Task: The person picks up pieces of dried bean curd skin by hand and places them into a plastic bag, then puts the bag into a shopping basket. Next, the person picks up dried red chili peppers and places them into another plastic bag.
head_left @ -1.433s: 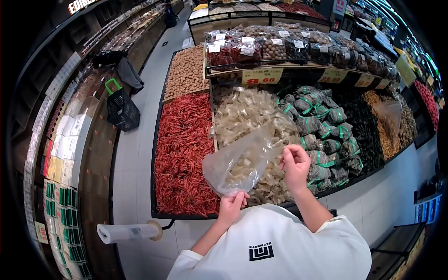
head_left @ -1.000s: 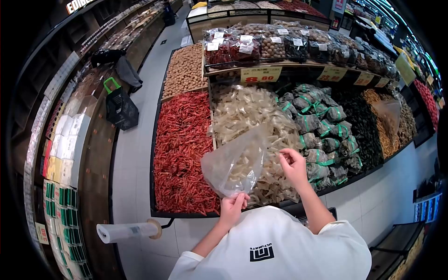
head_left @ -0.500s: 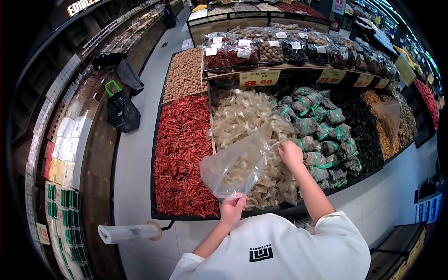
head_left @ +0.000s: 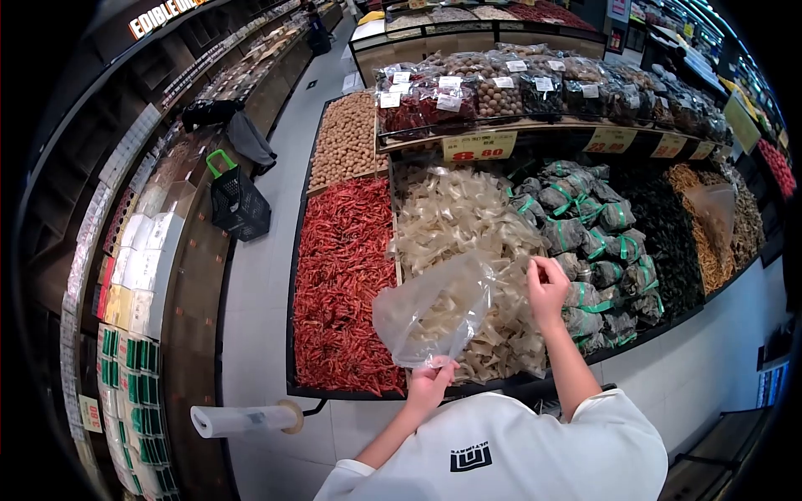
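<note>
Left hand (head_left: 431, 382) pinched firmly on the plastic bag (head_left: 433, 311), centre frame! Right hand (head_left: 549, 290), just right, curls loosely, any hold unclear; its fingertips, hidden earlier, now show.

Clear plastic bag (head_left: 428, 311) in the left hand (head_left: 430, 386)

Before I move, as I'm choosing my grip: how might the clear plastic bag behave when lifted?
The clear plastic bag is probably floppy, given its creases. It's likely light: thin, see-through, held by the left hand alone. Its glossy highlights suggest slipperiness.
</note>
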